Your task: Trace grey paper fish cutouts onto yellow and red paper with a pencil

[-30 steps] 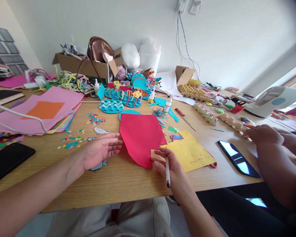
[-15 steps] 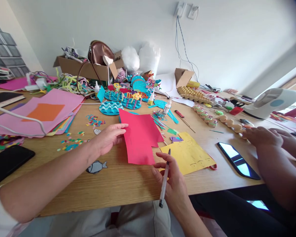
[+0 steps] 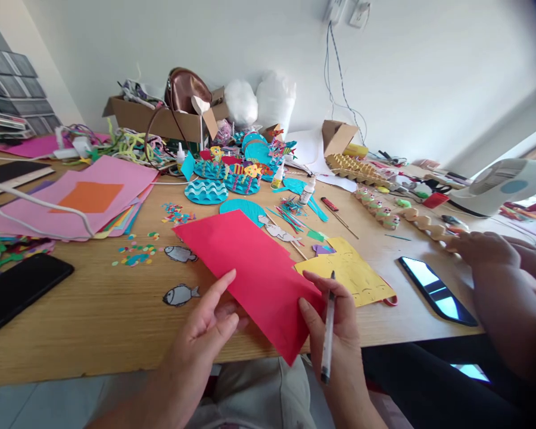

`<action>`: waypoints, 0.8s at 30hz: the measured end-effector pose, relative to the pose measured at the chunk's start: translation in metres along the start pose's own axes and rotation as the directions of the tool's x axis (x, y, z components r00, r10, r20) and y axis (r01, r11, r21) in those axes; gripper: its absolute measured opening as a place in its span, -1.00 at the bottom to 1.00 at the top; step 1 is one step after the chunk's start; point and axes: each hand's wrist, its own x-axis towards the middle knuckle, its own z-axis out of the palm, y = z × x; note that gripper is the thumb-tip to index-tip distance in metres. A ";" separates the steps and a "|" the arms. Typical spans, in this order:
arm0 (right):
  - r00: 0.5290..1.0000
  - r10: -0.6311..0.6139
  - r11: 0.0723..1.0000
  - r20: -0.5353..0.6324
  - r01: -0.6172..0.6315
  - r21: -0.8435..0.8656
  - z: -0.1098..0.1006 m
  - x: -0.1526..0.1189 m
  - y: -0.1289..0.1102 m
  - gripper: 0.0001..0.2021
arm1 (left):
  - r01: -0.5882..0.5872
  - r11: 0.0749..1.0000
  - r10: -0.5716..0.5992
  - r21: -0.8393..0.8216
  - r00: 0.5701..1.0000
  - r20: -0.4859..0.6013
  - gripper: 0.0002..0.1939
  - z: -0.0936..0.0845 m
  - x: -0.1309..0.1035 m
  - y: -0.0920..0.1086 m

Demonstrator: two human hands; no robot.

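A sheet of red paper (image 3: 250, 268) is tilted over the front edge of the table, its near corner past the edge. My right hand (image 3: 335, 322) pinches the paper's right side between thumb and fingers, and a clear pen (image 3: 328, 333) is tucked in the same hand. At the paper's lower left edge, my left hand (image 3: 214, 328) has its fingers apart, with some of them behind the sheet. Two grey paper fish (image 3: 181, 295) lie to the left of the sheet. Yellow paper (image 3: 352, 271) with drawn marks lies to the right.
A black phone (image 3: 27, 292) lies at the left, near pink sheets (image 3: 36, 208). Another phone (image 3: 438, 291) is at the right, beside another person's hands (image 3: 486, 253). Glue bottles (image 3: 308, 189) and blue wavy crafts (image 3: 206, 192) stand farther back.
The red paper has turned and come nearer. My right hand has taken hold of its edge. My left hand has let go of the far side and moved down to the lower left edge.
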 end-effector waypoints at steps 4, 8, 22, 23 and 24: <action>0.992 -0.013 0.996 0.128 0.024 -0.087 -0.019 0.011 -0.001 -0.71 | -0.093 0.994 0.087 -0.049 0.990 -0.115 -0.34 -0.009 0.005 0.009; 0.948 0.122 0.984 0.295 -0.076 -0.162 -0.039 0.024 -0.006 -0.70 | -0.141 0.988 0.130 -0.059 0.979 -0.156 -0.44 -0.026 0.018 0.031; 0.910 0.197 0.973 0.364 -0.136 -0.186 -0.040 0.051 -0.013 -0.62 | -0.036 0.764 0.235 0.644 0.945 -0.226 -0.75 -0.081 -0.013 0.035; 0.913 0.205 0.971 0.353 -0.145 -0.190 -0.040 0.052 -0.011 -0.62 | -0.003 0.795 0.192 0.607 0.950 -0.247 -0.74 -0.083 -0.018 0.030; 0.916 0.210 0.969 0.343 -0.149 -0.195 -0.039 0.052 -0.009 -0.62 | 0.024 0.823 0.158 0.567 0.950 -0.270 -0.72 -0.084 -0.023 0.025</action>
